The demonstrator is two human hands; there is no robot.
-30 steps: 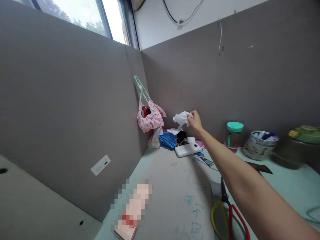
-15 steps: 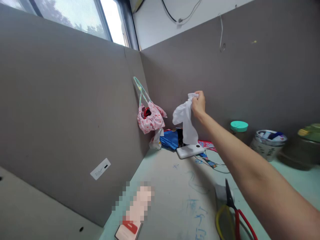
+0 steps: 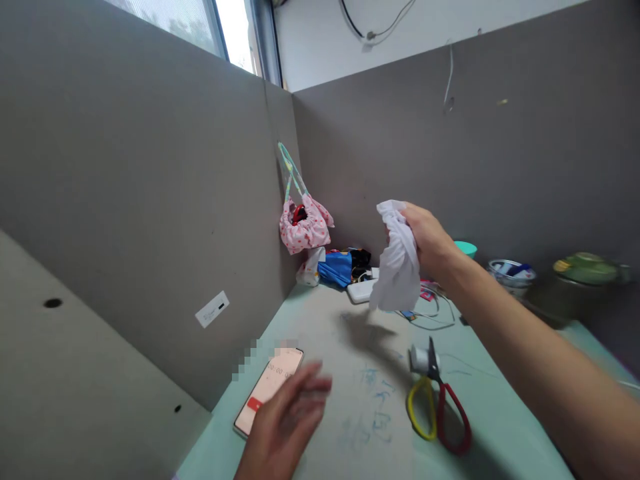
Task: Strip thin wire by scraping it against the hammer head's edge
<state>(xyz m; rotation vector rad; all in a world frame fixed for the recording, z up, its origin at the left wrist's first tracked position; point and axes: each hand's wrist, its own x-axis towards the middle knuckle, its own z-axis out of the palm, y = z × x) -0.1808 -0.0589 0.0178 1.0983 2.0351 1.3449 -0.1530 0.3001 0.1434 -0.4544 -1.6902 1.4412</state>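
My right hand (image 3: 425, 233) is closed around the gathered top of a thin white cloth (image 3: 397, 267), which hangs crumpled above the far part of the desk. My left hand (image 3: 287, 417), slightly blurred, has its fingers loosely stretched out and holds nothing. It is over the desk, overlapping the lower right of a phone (image 3: 273, 377) that lies face up with a timer showing. Below the right forearm lies a pair of scissors (image 3: 434, 375) with one yellow and one red handle loop. Their blades touch or overlap a small white spool-like roll (image 3: 418, 360).
Grey partitions (image 3: 200, 167) close off the left and back. A pink patterned pouch (image 3: 306, 227) hangs in the corner above a blue packet (image 3: 335, 269). A white power-bank-like block (image 3: 361, 291) and cables (image 3: 440, 327) lie behind the cloth. Jars (image 3: 513, 275) stand at the back right.
My right hand has drawn the white cloth nearer and a little rightward. My left hand has come into view from below, near the phone. The camera view has shifted.
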